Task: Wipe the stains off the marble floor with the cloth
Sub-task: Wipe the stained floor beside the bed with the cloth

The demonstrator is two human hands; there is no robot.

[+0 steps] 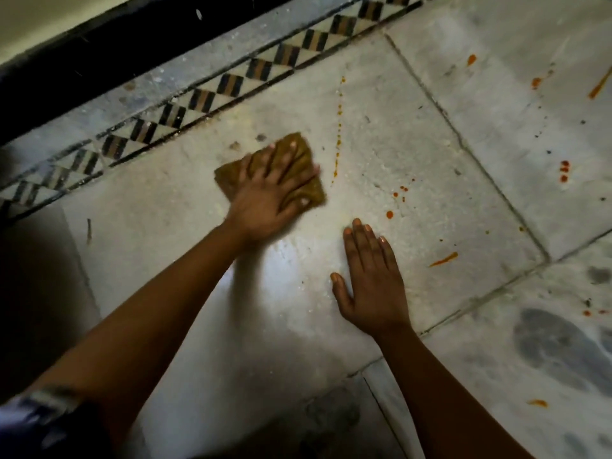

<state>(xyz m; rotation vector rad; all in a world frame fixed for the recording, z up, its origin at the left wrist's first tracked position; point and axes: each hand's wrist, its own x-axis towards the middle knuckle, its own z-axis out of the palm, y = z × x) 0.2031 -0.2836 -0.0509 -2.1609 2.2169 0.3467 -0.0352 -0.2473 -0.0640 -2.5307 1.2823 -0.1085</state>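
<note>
Border band: a patterned inlay strip of dark and pale triangles runs diagonally along the upper left, beside a dark skirting at the wall.
Left hand: the left hand lies flat on the cloth, fingers spread and straight, pressing it to the floor; its outline is blurred, which suggests a rubbing stroke.
Cloth: the mustard-brown cloth sits bunched and folded under that hand, on the pale marble slab just below the inlay strip.
Cloth handling: by its creases it looks soft, light and limp, so it would crumple if pinched at a corner; my judgement is that a flat palm over its middle, as here, keeps it spread and gives even pressure.
Nearest stains: a dotted orange trail runs just right of the cloth, apart from it.
Right hand: the right hand rests palm down on the marble floor, fingers straight and together, holding nothing; it looks like a brace.
Further stains: red-orange drops and an orange streak lie right of that hand; more spots mark the next slab.
Progress: many stains remain, so the job seems far from done.
Risk: a wet patch on polished marble may be slippery under the bracing palm.
</note>
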